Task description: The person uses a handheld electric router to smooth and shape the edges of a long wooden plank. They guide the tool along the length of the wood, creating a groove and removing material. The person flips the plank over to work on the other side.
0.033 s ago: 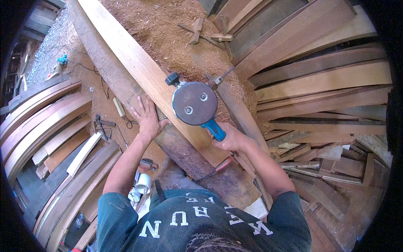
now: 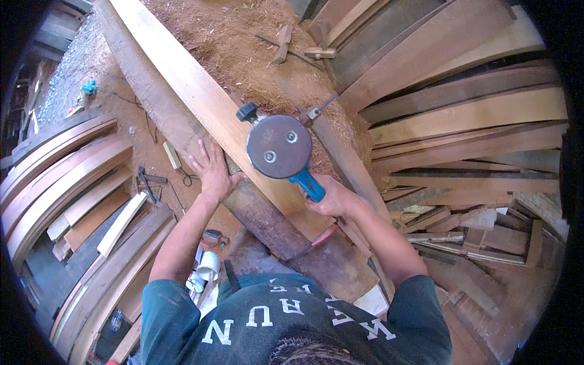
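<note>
A long pale wooden board (image 2: 182, 76) lies slantwise along a darker, weathered beam (image 2: 146, 91). My left hand (image 2: 213, 171) rests flat near the beam, fingers spread and thumb by the board's edge. In my right hand (image 2: 328, 196) is the blue handle of a power tool (image 2: 279, 147). The tool's round brown plate carries two bolts, and a black knob sticks out at its far left. It sits over the board's near part, and its underside is hidden. A red strip (image 2: 324, 235) shows at the board's near end.
Curved planks (image 2: 67, 155) are stacked on the left, and wide boards (image 2: 468, 115) lean on the right. Wood shavings (image 2: 207, 30) cover the ground beyond the beam. A white cup (image 2: 208, 263) stands by my left side. Offcuts (image 2: 486, 237) lie at the right.
The power tool has shifted very slightly left and away from me. My left hand stays in the same place.
</note>
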Motion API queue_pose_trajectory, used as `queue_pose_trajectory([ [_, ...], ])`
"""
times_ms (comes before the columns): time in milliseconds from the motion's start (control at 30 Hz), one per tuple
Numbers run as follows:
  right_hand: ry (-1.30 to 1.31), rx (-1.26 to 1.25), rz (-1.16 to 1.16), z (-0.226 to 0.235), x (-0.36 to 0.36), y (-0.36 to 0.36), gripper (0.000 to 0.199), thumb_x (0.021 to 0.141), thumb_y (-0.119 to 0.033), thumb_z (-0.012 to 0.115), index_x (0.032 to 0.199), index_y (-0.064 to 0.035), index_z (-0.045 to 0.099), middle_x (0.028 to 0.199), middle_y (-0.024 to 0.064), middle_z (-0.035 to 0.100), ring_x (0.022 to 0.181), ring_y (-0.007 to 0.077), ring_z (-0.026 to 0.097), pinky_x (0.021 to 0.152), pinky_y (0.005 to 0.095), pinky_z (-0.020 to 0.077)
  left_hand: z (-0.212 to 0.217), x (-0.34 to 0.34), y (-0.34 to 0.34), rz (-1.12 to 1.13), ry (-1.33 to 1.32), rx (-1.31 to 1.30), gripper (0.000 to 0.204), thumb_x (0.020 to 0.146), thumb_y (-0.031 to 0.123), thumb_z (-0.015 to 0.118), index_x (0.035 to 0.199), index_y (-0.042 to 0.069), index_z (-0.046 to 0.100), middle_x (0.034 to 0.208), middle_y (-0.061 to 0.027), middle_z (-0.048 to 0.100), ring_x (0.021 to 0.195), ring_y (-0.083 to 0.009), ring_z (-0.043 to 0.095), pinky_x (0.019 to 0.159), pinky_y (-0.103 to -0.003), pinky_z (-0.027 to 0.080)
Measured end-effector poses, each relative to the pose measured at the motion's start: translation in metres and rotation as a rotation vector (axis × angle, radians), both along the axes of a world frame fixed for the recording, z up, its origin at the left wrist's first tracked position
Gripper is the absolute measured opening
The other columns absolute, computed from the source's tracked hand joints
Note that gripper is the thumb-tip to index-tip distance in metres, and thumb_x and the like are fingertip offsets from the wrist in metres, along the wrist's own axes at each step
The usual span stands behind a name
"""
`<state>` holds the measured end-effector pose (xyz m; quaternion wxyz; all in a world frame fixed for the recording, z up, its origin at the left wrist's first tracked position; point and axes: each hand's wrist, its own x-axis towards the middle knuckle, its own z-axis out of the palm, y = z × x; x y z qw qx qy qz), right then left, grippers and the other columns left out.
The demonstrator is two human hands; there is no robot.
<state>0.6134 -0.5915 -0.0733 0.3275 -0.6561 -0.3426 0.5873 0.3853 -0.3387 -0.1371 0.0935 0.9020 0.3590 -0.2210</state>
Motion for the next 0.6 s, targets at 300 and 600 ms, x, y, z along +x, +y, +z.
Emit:
queue_pose_trajectory([
  [300, -0.032, 0.142, -0.019, -0.006, 0.006, 0.064, 0.033, 0.073, -0.012, 0.073, 0.103, -0.003, 0.062, 0.08, 0.0076, 0.064, 0.075, 0.019, 0.06, 0.072, 0.0377, 0.0507, -0.007, -0.006, 0.0, 0.014, -0.109, 0.014, 0.128, 0.074, 0.068, 0.079, 0.163, -0.003, 0.02, 0.171, -0.0203, 0.021, 0.161, -0.0454, -0.006, 0.117, -0.08, 0.001],
  [600, -0.215, 0.352, -0.007, -0.031, 0.025, 0.242, 0.036, 0.069, -0.012, 0.074, 0.102, -0.0033, 0.063, 0.08, 0.0095, 0.067, 0.075, 0.0201, 0.064, 0.072, 0.0386, 0.0549, -0.019, -0.013, 0.0, -0.001, -0.25, 0.035, 0.128, 0.073, 0.068, 0.079, 0.164, -0.001, 0.022, 0.172, -0.0186, 0.021, 0.161, -0.0453, -0.005, 0.117, -0.08, 0.003],
])
